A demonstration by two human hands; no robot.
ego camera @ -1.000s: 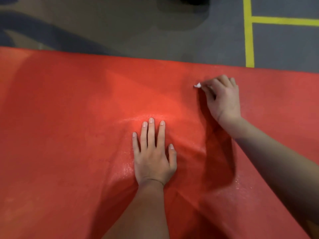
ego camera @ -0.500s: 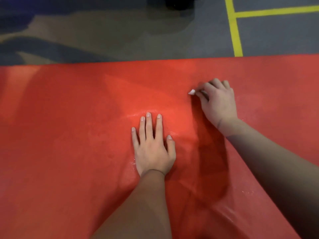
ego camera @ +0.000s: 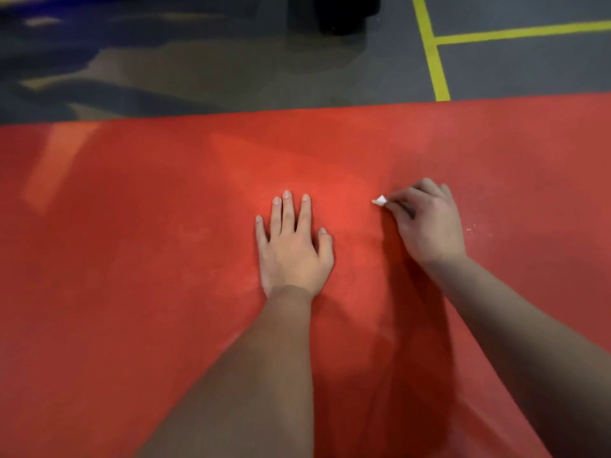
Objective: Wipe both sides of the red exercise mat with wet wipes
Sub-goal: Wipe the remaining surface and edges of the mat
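one flat red mat (ego camera: pixel 132 259), faintly creased

A grey floor (ego camera: pixel 529 67) bears yellow tape lines (ego camera: pixel 432 57) meeting in a T at upper right. Left of them stands a black object (ego camera: pixel 344 11), cut off by the top edge. Blurred dark-blue patches (ego camera: pixel 49 51) mark the upper left.
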